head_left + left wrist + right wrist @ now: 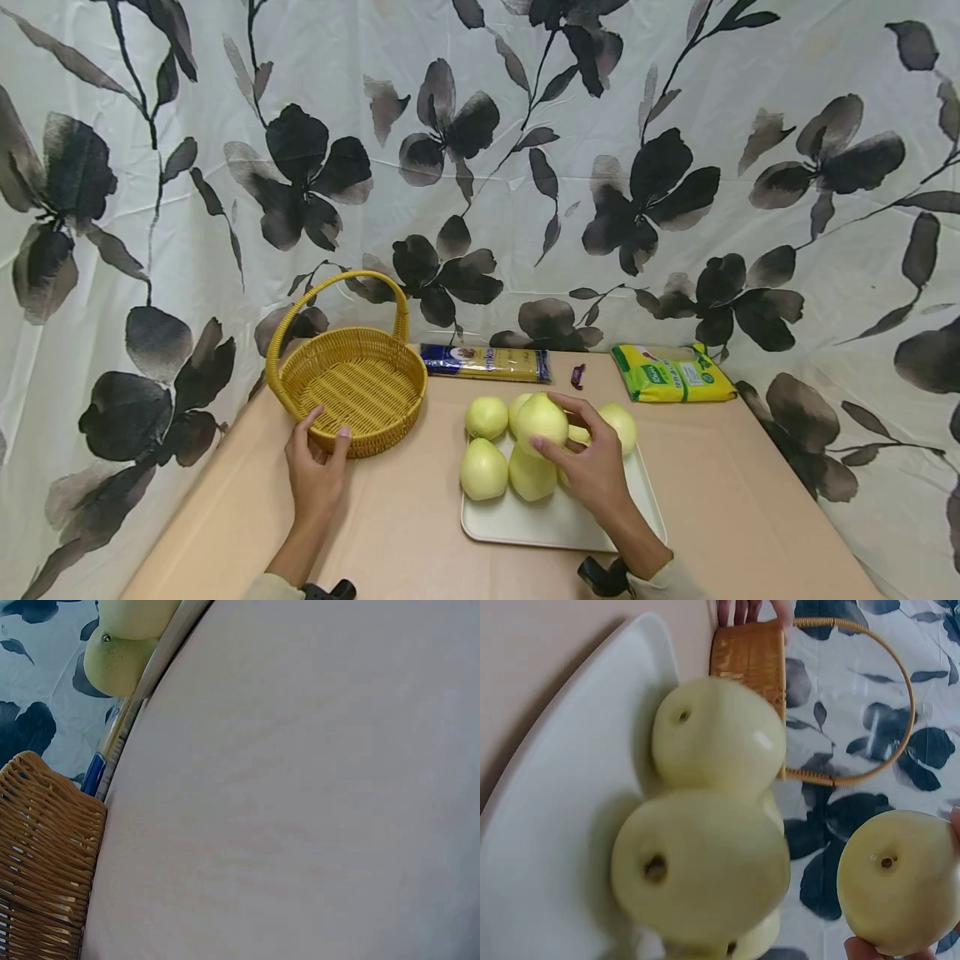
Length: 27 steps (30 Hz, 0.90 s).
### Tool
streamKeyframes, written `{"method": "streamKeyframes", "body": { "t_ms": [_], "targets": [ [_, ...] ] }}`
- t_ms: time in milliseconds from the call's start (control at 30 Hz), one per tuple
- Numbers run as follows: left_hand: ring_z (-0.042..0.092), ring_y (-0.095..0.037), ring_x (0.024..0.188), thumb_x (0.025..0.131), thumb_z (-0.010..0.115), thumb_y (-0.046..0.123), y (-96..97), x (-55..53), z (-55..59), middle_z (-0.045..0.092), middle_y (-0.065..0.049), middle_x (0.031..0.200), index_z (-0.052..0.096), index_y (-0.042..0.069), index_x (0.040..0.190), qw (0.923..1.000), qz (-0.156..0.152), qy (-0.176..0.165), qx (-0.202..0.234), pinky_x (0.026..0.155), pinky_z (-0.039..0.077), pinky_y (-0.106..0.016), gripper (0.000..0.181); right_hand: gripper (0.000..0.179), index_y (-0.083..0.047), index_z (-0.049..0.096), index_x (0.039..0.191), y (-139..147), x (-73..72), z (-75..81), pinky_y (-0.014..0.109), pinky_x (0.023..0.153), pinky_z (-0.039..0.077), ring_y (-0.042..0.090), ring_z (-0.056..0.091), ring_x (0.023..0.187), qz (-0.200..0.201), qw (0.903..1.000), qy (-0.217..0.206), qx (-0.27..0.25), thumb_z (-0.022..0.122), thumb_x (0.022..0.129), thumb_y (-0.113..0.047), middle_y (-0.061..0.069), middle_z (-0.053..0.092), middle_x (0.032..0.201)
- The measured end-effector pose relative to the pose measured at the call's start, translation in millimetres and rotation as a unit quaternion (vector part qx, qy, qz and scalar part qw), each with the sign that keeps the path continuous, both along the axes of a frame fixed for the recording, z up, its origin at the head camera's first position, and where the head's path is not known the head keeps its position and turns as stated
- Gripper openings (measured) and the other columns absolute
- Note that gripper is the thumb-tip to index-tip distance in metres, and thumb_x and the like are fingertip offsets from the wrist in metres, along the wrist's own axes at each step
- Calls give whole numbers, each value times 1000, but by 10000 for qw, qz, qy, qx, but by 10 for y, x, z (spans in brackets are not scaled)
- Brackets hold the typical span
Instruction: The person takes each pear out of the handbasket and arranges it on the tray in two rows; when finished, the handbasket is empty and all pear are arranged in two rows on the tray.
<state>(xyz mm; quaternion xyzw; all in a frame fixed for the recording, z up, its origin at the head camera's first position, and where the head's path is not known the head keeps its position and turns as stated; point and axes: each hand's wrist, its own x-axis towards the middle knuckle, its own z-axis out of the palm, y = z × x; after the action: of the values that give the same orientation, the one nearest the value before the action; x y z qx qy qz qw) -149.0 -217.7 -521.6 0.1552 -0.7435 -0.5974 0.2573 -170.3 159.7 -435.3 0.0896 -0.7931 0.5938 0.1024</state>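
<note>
My right hand point(596, 467) holds a pale yellow-green pear point(542, 423) between thumb and fingers, raised over the white tray point(525, 525). The same held pear point(900, 881) shows at the right of the right wrist view. Several more pears point(483, 469) sit on the tray, some partly hidden behind the hand and held fruit. On the left, my left hand point(318, 479) grips the near rim of a yellow wicker basket point(375, 446) with an upright handle. Bare weave shows across the basket's floor. In the left wrist view only the basket's side point(45, 862) appears, and the hand is outside that view.
Along the back lie a blue-and-yellow packet point(486, 363), a small purple wrapped sweet point(577, 377) and a green-and-yellow packet point(673, 373). A floral cloth point(540, 242) hangs behind the table point(405, 533). The basket's arched handle point(337, 279) rises high above its rim.
</note>
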Motion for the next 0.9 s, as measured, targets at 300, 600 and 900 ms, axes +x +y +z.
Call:
{"method": "streamKeyframes", "body": {
  "t_ms": [300,600,900],
  "targets": [
    [40,-39,148,107,66,28,-4,-5,-8,23,-18,165,40,23,162,9999,-40,69,80,119,40,-62,61,62,-27,66,142,345,29,-63,18,91,59,18,59,123,-371,9990,-145,208,92,86,-18,-4,64,142],
    [41,-39,148,107,66,27,-6,-12,18,23,-19,165,41,22,162,9999,-48,137,82,119,40,-62,61,62,-24,64,146,688,70,-89,13,88,57,13,57,121,-806,9958,-202,390,88,90,-24,-1,64,146],
    [40,-42,149,107,66,28,-4,-8,14,22,-20,165,41,22,162,9999,-30,103,128,120,39,-63,61,65,-25,62,149,1017,99,-122,8,84,54,7,52,119,-1358,9864,-658,658,89,89,-30,-1,59,149]
  ]
}}
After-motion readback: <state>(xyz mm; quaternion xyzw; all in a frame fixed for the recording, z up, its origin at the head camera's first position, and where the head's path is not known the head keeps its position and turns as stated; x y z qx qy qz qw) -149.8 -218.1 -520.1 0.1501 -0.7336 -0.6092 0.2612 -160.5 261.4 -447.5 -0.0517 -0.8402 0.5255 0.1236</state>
